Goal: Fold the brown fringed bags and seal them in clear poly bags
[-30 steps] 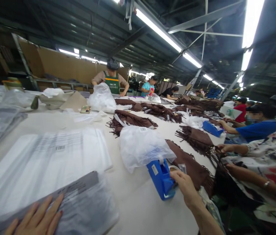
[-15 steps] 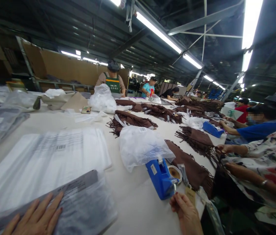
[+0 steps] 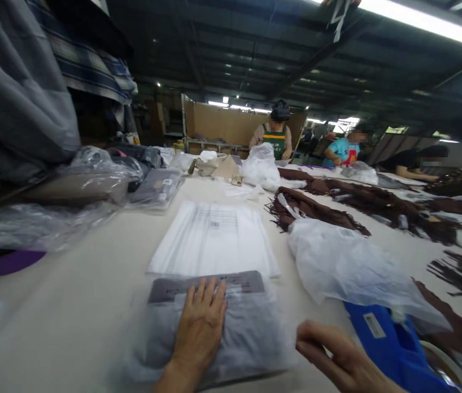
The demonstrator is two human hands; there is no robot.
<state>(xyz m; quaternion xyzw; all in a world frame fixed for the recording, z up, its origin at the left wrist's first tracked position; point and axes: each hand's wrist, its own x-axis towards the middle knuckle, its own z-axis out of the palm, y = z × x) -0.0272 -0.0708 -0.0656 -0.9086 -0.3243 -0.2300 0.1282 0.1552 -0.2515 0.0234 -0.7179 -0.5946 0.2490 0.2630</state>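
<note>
The left hand (image 3: 200, 327) is bare, with slender, rounded fingers (image 3: 209, 293) and a broad back that narrows to a bare wrist (image 3: 182, 370). The right hand (image 3: 339, 355) is bare too, its outline softened by blur. The nails are too unclear to make out any polish.

Textile-packing workshop, factory scale. Basis: long pale worktable (image 3: 71, 295) bearing fringed brown textiles (image 3: 317, 210), a plastic-bagged grey pack (image 3: 251, 330) and a blue tape dispenser (image 3: 395, 344). At least 3 co-workers (image 3: 275, 143) along it; fluorescent tube (image 3: 427, 19) under dark ribbed roof (image 3: 231, 60).
</note>
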